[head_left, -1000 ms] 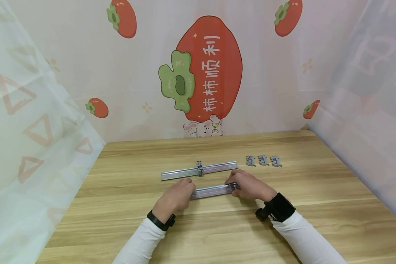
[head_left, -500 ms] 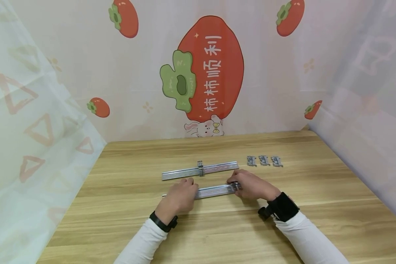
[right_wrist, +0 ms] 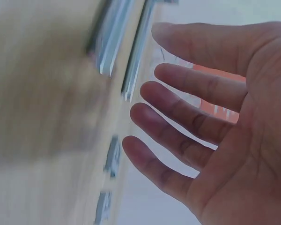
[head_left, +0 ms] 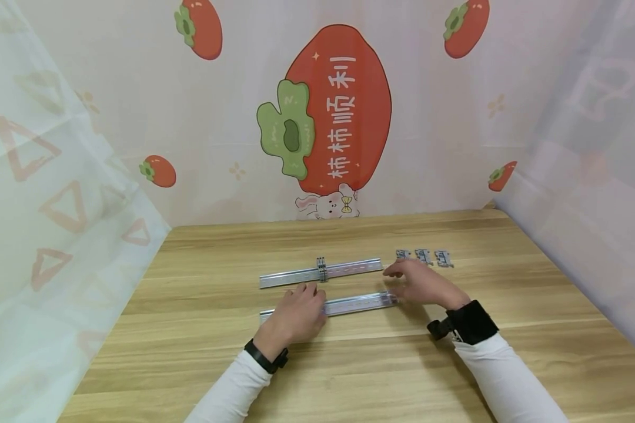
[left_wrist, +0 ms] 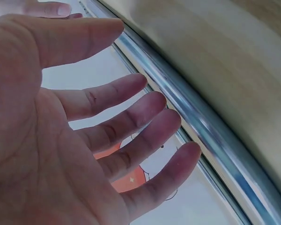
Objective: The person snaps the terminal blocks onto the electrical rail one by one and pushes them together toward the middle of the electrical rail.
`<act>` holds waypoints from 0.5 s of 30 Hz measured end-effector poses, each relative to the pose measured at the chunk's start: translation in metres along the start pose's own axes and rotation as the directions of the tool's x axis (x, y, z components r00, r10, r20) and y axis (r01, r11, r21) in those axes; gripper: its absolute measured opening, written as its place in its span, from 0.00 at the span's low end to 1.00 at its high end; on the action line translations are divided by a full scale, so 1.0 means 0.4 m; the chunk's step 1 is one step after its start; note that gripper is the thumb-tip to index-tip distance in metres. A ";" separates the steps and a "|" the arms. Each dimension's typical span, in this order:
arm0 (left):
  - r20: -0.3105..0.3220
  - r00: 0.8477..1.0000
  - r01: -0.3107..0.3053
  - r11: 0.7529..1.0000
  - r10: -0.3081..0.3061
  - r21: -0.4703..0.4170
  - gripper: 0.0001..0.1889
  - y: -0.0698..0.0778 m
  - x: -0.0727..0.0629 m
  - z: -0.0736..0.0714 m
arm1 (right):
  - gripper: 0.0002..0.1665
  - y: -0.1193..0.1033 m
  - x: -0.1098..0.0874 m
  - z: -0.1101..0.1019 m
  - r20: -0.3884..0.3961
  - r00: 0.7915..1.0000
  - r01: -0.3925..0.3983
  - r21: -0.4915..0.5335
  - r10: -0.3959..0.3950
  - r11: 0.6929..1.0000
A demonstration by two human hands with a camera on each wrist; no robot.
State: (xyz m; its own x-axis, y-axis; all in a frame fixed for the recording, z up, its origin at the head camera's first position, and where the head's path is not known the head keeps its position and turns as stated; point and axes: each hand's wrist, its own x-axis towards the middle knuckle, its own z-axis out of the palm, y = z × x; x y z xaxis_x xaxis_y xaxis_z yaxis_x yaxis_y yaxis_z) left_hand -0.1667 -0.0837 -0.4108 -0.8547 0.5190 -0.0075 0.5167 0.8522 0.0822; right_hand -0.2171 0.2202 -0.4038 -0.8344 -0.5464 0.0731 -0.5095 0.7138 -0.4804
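A slotted silver DIN rail (head_left: pixel 349 305) lies nearest on the wooden table, with a darker patch near its right end. My left hand (head_left: pixel 298 311) is over its left half; in the left wrist view the fingers (left_wrist: pixel 166 161) are extended and spread, fingertips right at the rail's edge (left_wrist: pixel 187 103). Raised past the right end, my right hand (head_left: pixel 425 284) holds nothing, its fingers (right_wrist: pixel 178 136) loosely extended and spread. Behind lies a second DIN rail (head_left: pixel 286 279) with small grey terminal blocks (head_left: pixel 321 269) clipped across its middle.
Three loose grey terminal blocks (head_left: pixel 422 257) lie in a row at the back right, the leftmost partly hidden by my right hand. Printed fabric (head_left: pixel 217 117) hangs along the back edge of the table (head_left: pixel 349 376) and on both sides.
My right hand has let go at the near rail's right end and moved right and slightly up, fingers opening. The left hand has slid right along the rail.
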 end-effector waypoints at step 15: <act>0.001 1.000 0.003 1.000 -0.003 -0.016 0.14 -0.008 0.005 0.013 | 0.35 0.138 -0.058 -0.073 -0.261 0.936 -0.263 -0.077 0.235 0.962</act>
State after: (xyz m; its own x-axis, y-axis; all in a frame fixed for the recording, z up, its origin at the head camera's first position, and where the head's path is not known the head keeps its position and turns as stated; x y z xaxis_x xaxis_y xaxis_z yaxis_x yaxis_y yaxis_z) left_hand -0.1698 -0.0849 -0.4163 -0.8563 0.5164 -0.0092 0.5132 0.8527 0.0980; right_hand -0.2318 0.2851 -0.4066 -0.9559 -0.2295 0.1834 -0.2868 0.8640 -0.4137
